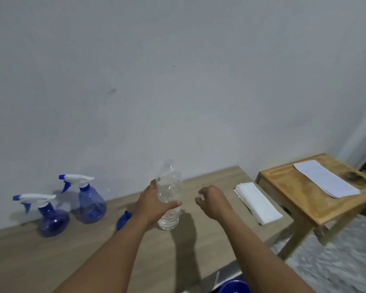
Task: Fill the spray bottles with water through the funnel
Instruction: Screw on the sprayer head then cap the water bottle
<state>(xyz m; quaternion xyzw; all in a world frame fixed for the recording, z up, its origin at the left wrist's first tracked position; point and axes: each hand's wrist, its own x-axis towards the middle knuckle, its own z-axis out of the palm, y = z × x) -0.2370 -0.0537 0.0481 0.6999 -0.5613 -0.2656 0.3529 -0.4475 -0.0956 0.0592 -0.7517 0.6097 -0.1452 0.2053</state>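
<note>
My left hand (154,205) is gripping the upright water bottle (169,193) at frame centre. My right hand (209,200), just right of it, is pinching a white bit (200,196). Two spray bottles (52,220) (90,205) are standing lower left, capped, the funnel (124,218) lying beside my left wrist.

A clear water bottle (169,197) is gripped upright on the desk (51,261) by the left hand (152,205). A small white piece (200,196) is pinched in the right hand (211,200). A front spray bottle (51,220) and a rear spray bottle (90,206) are seen at the left, and a blue funnel (124,219) is partly hidden behind the left wrist.
</note>
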